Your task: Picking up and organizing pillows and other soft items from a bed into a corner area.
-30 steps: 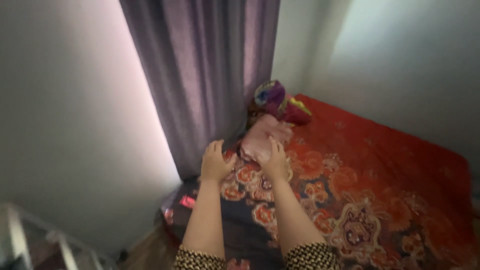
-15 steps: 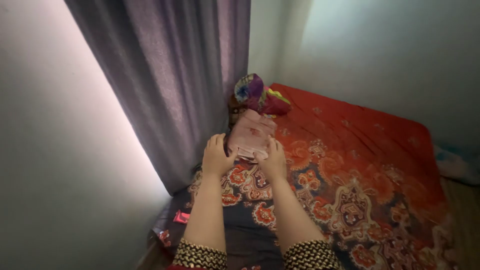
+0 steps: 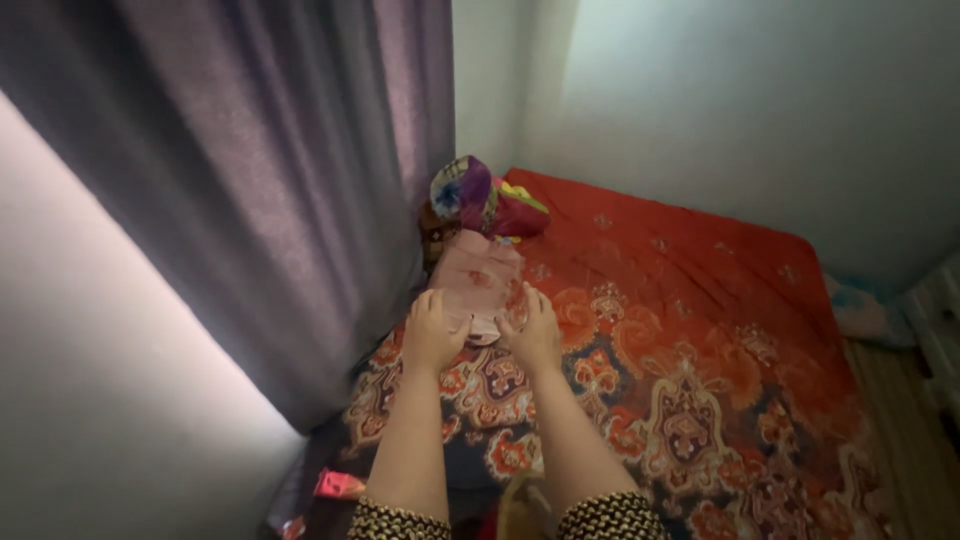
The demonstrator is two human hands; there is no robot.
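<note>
My hands have closed in on the pink cloth (image 3: 473, 283): left hand (image 3: 432, 331) and right hand (image 3: 533, 331) now press its near edge, fingers spread flat, gripping nothing. It lies soft and folded on the red patterned bedspread (image 3: 700, 330), beside the purple curtain (image 3: 280, 180), below a bright, crumpled bundle (image 3: 483, 198).

A single camera rides on the person's head, looking down and forward over both forearms toward the far left corner of the bed (image 3: 700, 300), where curtain (image 3: 270, 190) meets wall (image 3: 740, 110), fairly near.
</note>
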